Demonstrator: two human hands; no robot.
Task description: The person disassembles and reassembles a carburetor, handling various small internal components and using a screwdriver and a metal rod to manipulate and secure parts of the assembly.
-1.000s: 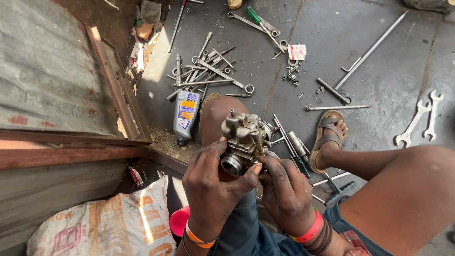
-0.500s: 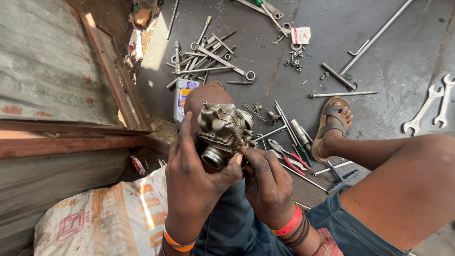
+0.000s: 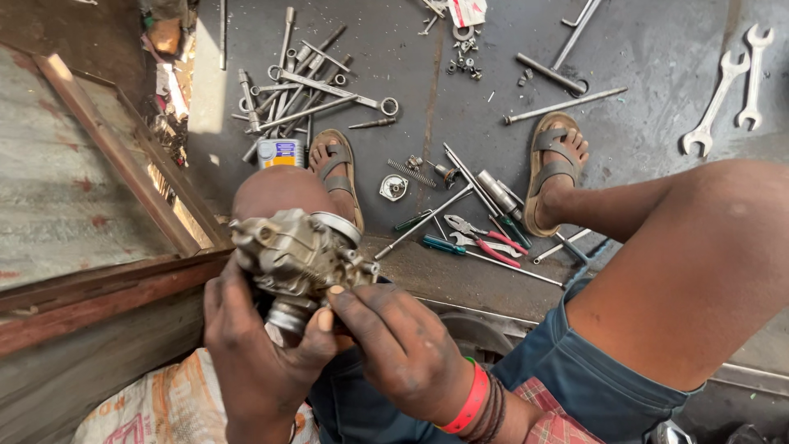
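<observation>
A grey metal carburetor [image 3: 296, 259] is held over my left knee in both hands. My left hand [image 3: 259, 353] grips it from below and the left, thumb up against its round throat. My right hand [image 3: 394, 341] closes on its right side, fingertips on the small brass fittings. A red band and dark bracelets circle my right wrist. Part of the carburetor's underside is hidden by my fingers.
Several spanners and rods [image 3: 304, 90] lie on the dark floor beyond my sandalled feet. Pliers with red handles [image 3: 485, 238], screwdrivers [image 3: 448, 247] and a spring [image 3: 411, 173] lie between the feet. Two spanners [image 3: 731, 82] rest far right. A wooden frame [image 3: 107, 140] and a printed sack [image 3: 164, 403] are at left.
The view has tilted down and closer, so the floor tools slid upward. Both hands kept hold of the carburetor and turned it slightly, its round throat now facing down toward me.
</observation>
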